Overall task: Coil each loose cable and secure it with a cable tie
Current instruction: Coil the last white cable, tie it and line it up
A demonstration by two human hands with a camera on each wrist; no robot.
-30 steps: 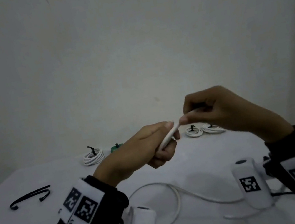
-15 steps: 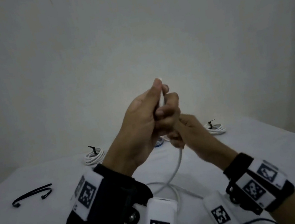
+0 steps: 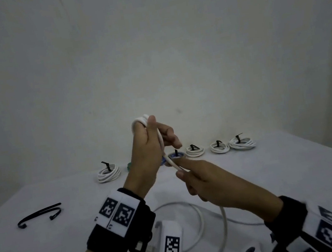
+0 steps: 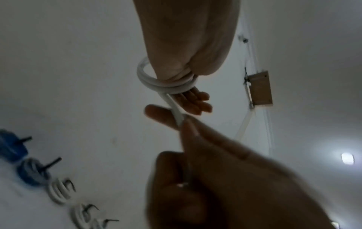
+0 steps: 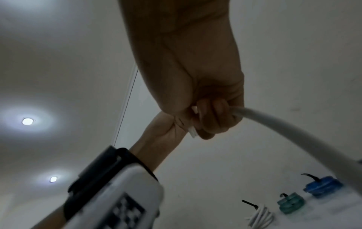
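- Our left hand [image 3: 146, 151] is raised above the table [image 3: 49, 251], with the white cable [image 3: 166, 154] wound in two turns around its fingers [image 4: 197, 102]; in the left wrist view the fingers point straight out past the loops, and the thumb lies against the cable.
- Our right hand [image 3: 212, 184] sits lower and just to the right, its grip closed around the same cable, fingers and thumb curled over it below the loops.
- From the right hand's grip, the rest of the cable drops to the table and lies in a loose curve near our wrists.
- Along the far edge of the table stands a row of finished coils: a white coil [image 3: 108, 172] to the left, a green coil [image 5: 291, 204] and a blue coil [image 5: 322, 187] mostly hidden behind our hands in the head view, and three more white coils [image 3: 219, 147] to the right, each with a black tie standing up.
- Two loose black cable ties [image 3: 40, 215] lie on the table's left side, well apart from the hands.
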